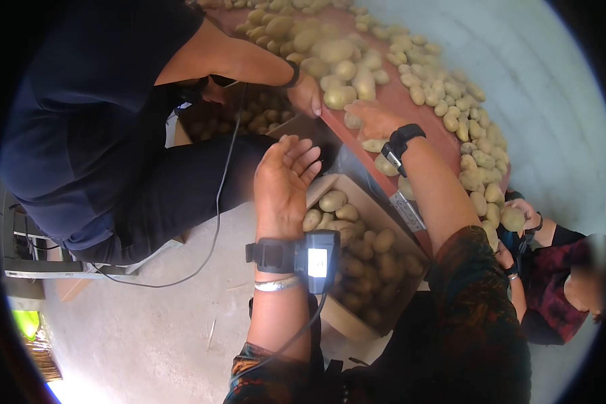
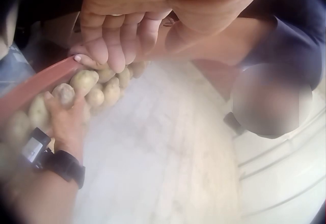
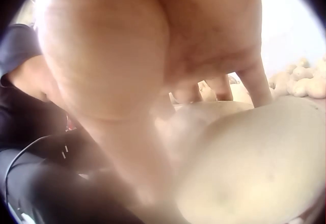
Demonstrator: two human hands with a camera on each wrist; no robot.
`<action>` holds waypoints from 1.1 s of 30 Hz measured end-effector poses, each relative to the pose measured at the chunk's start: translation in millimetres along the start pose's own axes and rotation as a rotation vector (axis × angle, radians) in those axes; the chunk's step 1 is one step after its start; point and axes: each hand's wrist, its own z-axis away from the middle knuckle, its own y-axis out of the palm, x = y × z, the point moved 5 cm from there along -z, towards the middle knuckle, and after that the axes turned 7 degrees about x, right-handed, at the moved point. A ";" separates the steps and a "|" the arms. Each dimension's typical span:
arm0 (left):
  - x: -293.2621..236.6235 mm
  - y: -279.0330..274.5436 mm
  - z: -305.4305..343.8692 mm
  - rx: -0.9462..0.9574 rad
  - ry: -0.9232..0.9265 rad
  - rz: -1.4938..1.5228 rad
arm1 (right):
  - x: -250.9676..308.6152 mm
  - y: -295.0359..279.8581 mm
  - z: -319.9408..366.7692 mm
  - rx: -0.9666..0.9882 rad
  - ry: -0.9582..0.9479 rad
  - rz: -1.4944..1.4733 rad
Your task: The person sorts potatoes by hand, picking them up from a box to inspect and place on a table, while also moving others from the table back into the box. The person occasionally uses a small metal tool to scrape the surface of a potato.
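Note:
Potatoes lie over a red table [image 1: 397,111] in the head view. My right hand [image 1: 374,121] reaches onto them from the right, its fingers and thumb round a pale potato [image 1: 352,120] near the red edge. The right wrist view shows that hand [image 3: 153,45] from close by, with a large potato [image 3: 254,168] in front and the grip partly hidden. Palm up, my left hand [image 1: 283,178] is held above the floor side of the box, fingers loosely bent and nothing in it. The left wrist view has its fingers [image 2: 114,43] hanging loosely.
Below the table edge stands a cardboard box [image 1: 343,322] of potatoes, with another box of potatoes [image 1: 256,114] behind. A person in dark clothes [image 1: 101,135] sits at the left, one hand at the table edge. Another person [image 1: 552,289] holds a potato at the right. A cable [image 1: 215,222] crosses the floor.

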 end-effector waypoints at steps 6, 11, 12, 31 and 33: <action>-3.4 -3.6 -0.3 0.009 0.002 -0.012 | -5.7 9.9 3.9 0.079 0.098 -0.042; -0.4 -1.0 -1.0 0.035 0.002 -0.012 | -28.1 -24.6 44.9 -0.179 0.061 -0.271; 1.4 0.1 -0.3 0.038 -0.003 -0.011 | -30.5 -27.1 58.6 -0.236 0.041 -0.342; 8.0 3.0 -2.6 0.070 0.000 -0.036 | -51.9 -29.7 122.6 -0.160 0.222 -0.343; 6.5 1.7 -4.3 0.068 -0.008 -0.036 | -52.7 -31.2 129.8 -0.180 0.210 -0.329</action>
